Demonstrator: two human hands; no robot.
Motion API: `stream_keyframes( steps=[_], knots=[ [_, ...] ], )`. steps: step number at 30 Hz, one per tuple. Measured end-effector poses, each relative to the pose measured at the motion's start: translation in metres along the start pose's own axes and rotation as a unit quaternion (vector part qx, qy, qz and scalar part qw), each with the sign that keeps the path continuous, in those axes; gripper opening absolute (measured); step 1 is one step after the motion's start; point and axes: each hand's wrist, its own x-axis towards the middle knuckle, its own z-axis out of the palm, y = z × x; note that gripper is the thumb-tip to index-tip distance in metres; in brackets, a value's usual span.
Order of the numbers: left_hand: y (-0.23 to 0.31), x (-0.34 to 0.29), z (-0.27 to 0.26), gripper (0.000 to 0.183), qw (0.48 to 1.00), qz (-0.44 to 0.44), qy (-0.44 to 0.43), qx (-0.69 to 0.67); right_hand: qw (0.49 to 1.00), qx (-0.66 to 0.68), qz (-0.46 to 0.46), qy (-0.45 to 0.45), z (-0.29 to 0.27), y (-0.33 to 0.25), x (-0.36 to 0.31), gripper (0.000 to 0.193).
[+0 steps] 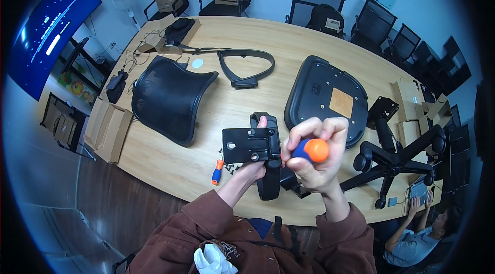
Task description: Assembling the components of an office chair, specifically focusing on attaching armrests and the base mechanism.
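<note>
Over the counter [289, 39], the left hand [249, 173] clasps a black chair armrest [268, 186] beside its bracket [240, 153]; the right hand [330, 164] pinches a blue-and-orange screwdriver [315, 151]. The armrest looks stiff, moderately heavy, best gripped near the bracket.

Between the black backrest [167, 100] and the seat cushion [325, 80], a bare lane of tabletop [245, 105] lies open, partly blocked farther off by a loop-shaped armrest [244, 84]. The wheeled base [394, 169] obstructs the right; a screwdriver [217, 172] and loose screws [230, 168] clutter the left hand's [251, 173] left side.
</note>
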Motion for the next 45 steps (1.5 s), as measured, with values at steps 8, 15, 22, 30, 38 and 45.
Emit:
stream_keyframes(
  steps=[8, 15, 22, 30, 38, 45],
  knots=[
    [0.003, -0.002, -0.002, 0.074, 1.0, 0.013, -0.006, 0.013, 0.978, -0.162, -0.034, -0.125, -0.02, -0.014, 0.015, 0.049],
    [-0.002, -0.003, 0.002, 0.077, 0.999, 0.013, -0.018, 0.022, 0.995, 0.014, 0.035, -0.097, -0.005, -0.007, 0.006, 0.055],
    [0.004, -0.014, -0.006, 0.059, 0.998, -0.017, -0.029, -0.054, 0.99, -0.014, 0.13, -0.059, -0.008, -0.019, 0.01, 0.069],
    [-0.003, -0.007, -0.006, 0.074, 1.0, 0.01, 0.003, -0.014, 0.999, 0.027, 0.029, -0.031, 0.003, -0.011, 0.008, 0.052],
    [0.0, -0.015, 0.001, 0.076, 1.0, -0.011, -0.01, 0.004, 0.965, -0.188, -0.018, -0.183, -0.021, -0.012, 0.016, 0.066],
    [-0.004, -0.008, -0.003, 0.075, 0.999, -0.011, -0.016, -0.026, 0.997, 0.055, 0.053, -0.019, -0.002, -0.011, 0.008, 0.064]
  ],
)
